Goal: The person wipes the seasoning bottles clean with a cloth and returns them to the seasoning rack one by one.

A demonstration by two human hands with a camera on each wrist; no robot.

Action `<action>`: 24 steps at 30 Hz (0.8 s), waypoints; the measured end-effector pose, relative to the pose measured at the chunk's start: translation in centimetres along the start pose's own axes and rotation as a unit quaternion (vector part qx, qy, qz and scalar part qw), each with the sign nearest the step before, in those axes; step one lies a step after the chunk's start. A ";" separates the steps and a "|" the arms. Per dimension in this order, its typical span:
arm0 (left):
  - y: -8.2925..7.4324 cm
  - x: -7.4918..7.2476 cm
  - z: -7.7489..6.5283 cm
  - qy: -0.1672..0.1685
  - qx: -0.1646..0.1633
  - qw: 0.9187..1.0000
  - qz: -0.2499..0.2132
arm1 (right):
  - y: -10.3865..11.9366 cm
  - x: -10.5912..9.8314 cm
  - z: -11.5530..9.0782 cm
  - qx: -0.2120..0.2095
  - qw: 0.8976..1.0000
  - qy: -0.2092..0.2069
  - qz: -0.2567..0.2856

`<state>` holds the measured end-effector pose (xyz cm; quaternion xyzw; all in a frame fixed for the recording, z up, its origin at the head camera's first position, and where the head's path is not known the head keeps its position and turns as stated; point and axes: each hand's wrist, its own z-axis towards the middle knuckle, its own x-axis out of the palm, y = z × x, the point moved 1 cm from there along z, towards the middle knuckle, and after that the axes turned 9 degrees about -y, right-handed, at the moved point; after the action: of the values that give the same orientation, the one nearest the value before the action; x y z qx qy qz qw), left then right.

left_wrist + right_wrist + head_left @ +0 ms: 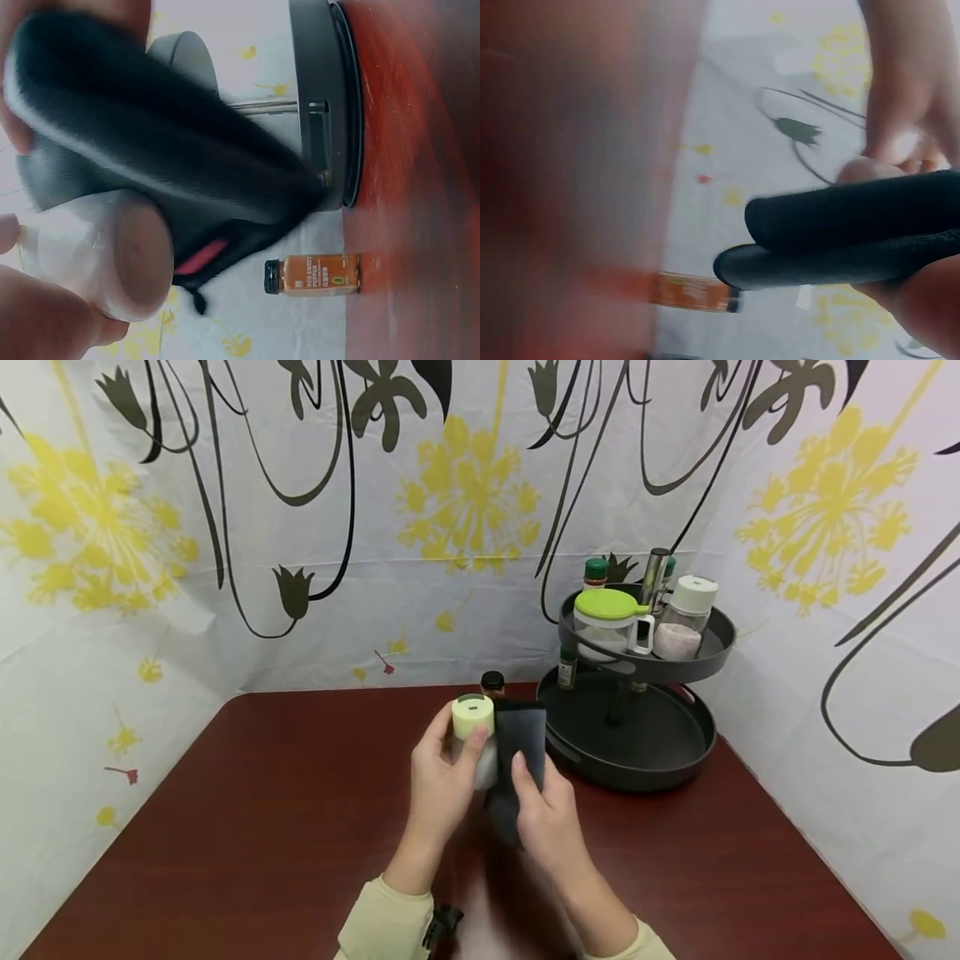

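Held in my left hand (437,785) is a small clear seasoning jar (472,720) with a pale yellow lid and white contents. The left wrist view shows the base of the jar (139,259), tilted toward that camera. My right hand (553,823) grips a folded dark grey cloth (523,739), thumb on its near face. In the right wrist view the folded layers of the cloth (855,217) overlap most of the jar. The cloth hangs right beside the jar, above the table. Behind them stands a spice bottle (319,274) labelled red sweet pepper, with a black cap.
A two-tier black rotating rack (630,768) stands at the back right of the dark red table (247,827). Its upper tier carries a green-lidded jar (606,617), a white-capped jar (684,618) and green-capped bottles. Patterned white fabric (300,527) encloses the table's back and sides.
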<state>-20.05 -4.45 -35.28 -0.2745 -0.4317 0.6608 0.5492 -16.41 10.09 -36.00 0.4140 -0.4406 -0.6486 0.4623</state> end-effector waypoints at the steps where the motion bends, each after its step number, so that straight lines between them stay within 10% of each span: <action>1: 0.0 0.0 0.1 -0.002 0.002 1.000 0.003 | -0.4 0.1 0.0 0.005 1.000 0.003 -0.011; 15: 0.4 0.0 -0.4 0.007 -0.006 1.000 -0.007 | 4.2 -1.1 0.8 -0.052 0.998 -0.022 0.037; 24: -0.2 -0.5 0.0 -0.002 -0.005 1.000 0.007 | 0.6 0.0 -0.6 0.010 1.000 0.006 -0.010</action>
<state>-19.79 -4.90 -35.17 -0.2787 -0.4347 0.6627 0.5424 -15.66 9.91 -35.58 0.4266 -0.4402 -0.6464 0.4543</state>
